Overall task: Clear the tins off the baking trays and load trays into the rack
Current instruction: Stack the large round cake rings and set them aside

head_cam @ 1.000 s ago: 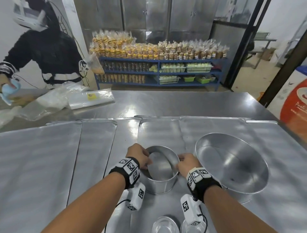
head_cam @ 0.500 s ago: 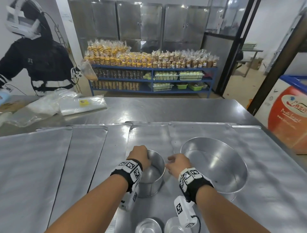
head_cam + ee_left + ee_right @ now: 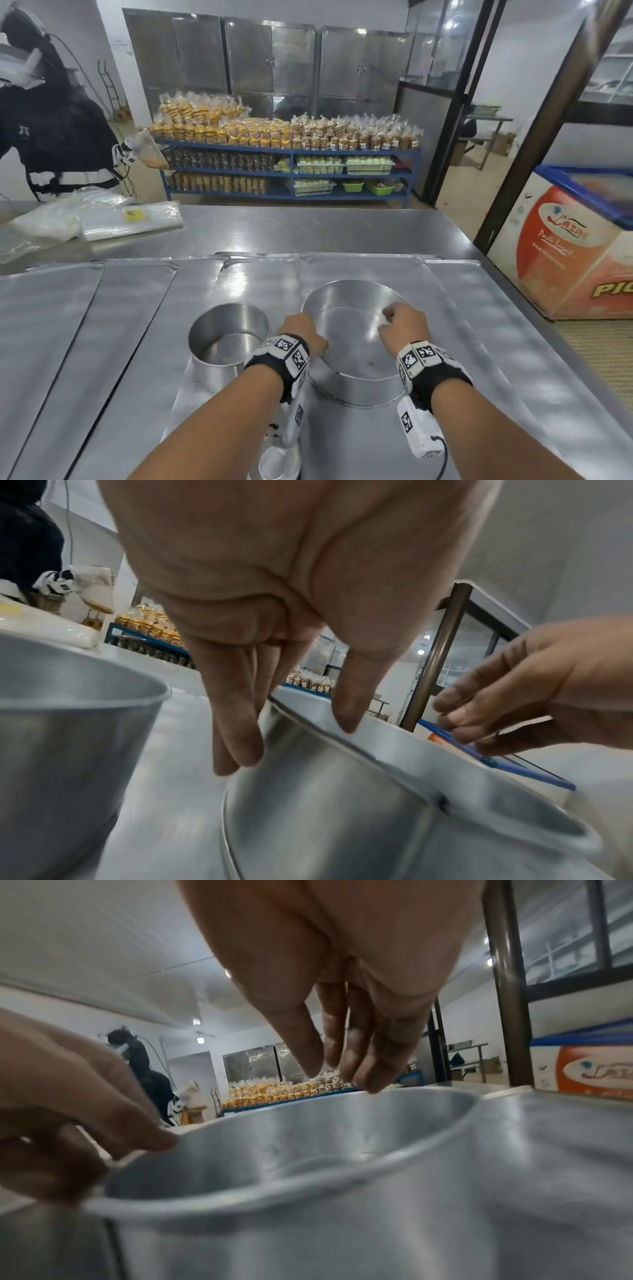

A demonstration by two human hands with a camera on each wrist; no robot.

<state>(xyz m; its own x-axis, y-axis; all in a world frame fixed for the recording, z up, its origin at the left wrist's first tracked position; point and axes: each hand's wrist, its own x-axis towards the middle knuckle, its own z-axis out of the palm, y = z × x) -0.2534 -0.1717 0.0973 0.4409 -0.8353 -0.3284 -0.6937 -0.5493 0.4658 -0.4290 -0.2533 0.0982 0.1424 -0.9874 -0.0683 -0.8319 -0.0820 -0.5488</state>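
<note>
A large round tin [image 3: 356, 346] stands on overlapping flat baking trays [image 3: 51, 325], with a small round tin [image 3: 227, 337] just left of it. My left hand [image 3: 301, 334] pinches the large tin's left rim. In the left wrist view that hand [image 3: 291, 737] has its thumb inside the large tin [image 3: 342, 818] and its fingers outside the wall. My right hand [image 3: 399, 323] hovers over the tin's right rim. In the right wrist view its fingers [image 3: 359, 1056] hang loosely at the large tin's [image 3: 308, 1150] rim and hold nothing. The small tin [image 3: 68, 723] is empty.
The trays lie on a steel table [image 3: 308, 233]. Another small tin [image 3: 277, 462] sits at the near edge below my arms. Plastic bags [image 3: 130, 219] lie at the table's far left, near a person in black [image 3: 51, 130]. A freezer [image 3: 575, 246] stands to the right.
Both hands let go of the small tin, which now stands to the left. They moved right to the large tin, where the left hand has taken hold of the rim.
</note>
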